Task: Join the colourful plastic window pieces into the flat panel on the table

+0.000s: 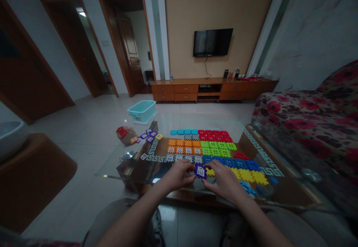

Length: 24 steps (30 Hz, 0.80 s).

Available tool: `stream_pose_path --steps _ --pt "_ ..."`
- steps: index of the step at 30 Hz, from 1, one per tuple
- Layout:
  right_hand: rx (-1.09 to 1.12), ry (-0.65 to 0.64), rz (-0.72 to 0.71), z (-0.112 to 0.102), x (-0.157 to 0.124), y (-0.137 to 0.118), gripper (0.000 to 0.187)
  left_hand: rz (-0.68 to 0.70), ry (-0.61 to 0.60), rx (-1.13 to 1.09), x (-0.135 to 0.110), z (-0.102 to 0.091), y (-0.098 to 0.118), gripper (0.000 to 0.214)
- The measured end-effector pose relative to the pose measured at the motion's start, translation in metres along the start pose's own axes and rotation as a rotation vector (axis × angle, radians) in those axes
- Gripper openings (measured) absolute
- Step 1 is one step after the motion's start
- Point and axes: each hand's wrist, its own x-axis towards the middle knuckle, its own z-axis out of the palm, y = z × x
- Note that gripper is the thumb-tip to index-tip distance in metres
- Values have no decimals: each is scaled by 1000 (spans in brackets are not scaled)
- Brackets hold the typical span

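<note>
A purple interlocking plastic tile with a white window piece (pixel 200 171) is held between my two hands, just above the near part of the glass table. My left hand (pixel 181 174) pinches its left edge, and my right hand (pixel 222 178) grips its right side with thumb and fingers. Behind it run rows of similar tiles: grey tiles (pixel 179 158), orange tiles (pixel 184 143), lime green tiles (pixel 219 148), dark blue tiles (pixel 240 163) and red tiles (pixel 215 135). Yellow tiles (pixel 253 175) lie beside my right hand, partly hidden by it.
A loose pile of purple tiles (pixel 151 135) lies at the table's far left, near a red bag (pixel 125 132). On the floor beyond stands a turquoise bin (pixel 142 111). A floral sofa (pixel 302 109) borders the right side. Light blue pieces (pixel 247 188) lie near the front edge.
</note>
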Motion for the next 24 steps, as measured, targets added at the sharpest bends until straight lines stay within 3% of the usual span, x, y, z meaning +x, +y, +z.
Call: stream_pose_path --steps 4,10,24 --pt "11 64 39 7 -12 3 39 -59 62 -7 -5 8 2 8" --pt "89 82 64 14 -19 3 16 -143 157 -43 -10 21 1 10" --pt "82 31 136 23 -13 3 9 -194 155 -55 -6 31 -3 7"
